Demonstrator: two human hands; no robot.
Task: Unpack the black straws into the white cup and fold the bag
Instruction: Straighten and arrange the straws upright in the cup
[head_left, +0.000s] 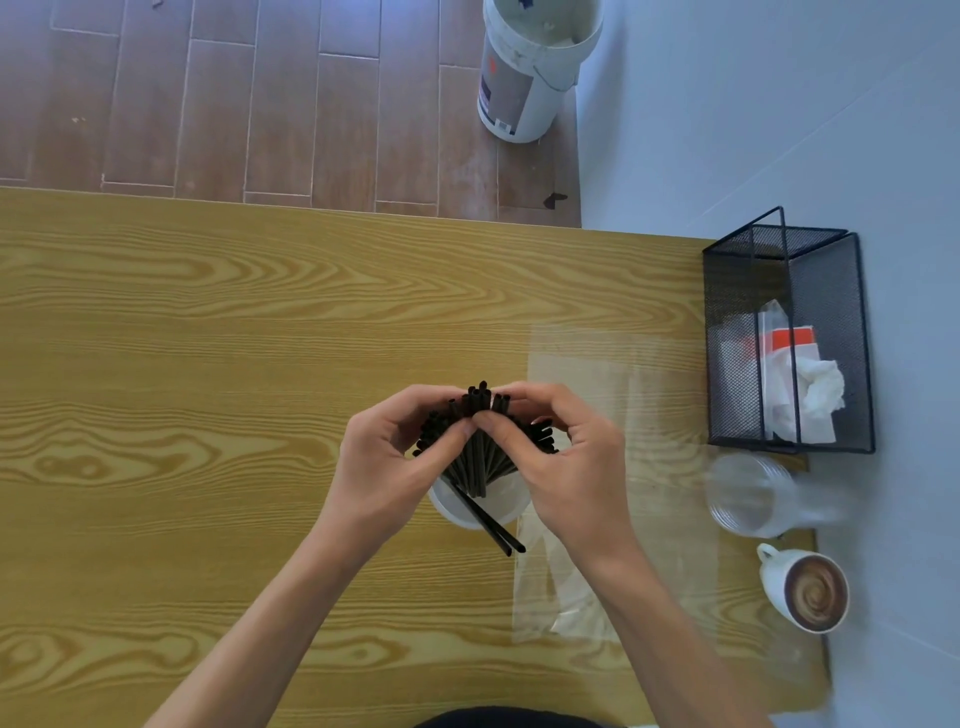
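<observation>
A bundle of black straws (480, 415) stands in the white cup (498, 506) near the middle of the wooden table. My left hand (395, 462) and my right hand (566, 457) close around the upper part of the bundle from either side, thumbs meeting in front of it. The straw tops fan out between my fingers. Two straws (493, 525) lean out over the cup's near rim. The clear plastic bag (613, 467) lies flat on the table to the right, partly under my right forearm.
At the table's right edge stand a black mesh basket (789, 338) with tissues, a stack of clear plastic cups (748, 493) on its side and a mug of coffee (808, 590). A white bucket (530, 67) stands on the floor beyond the table.
</observation>
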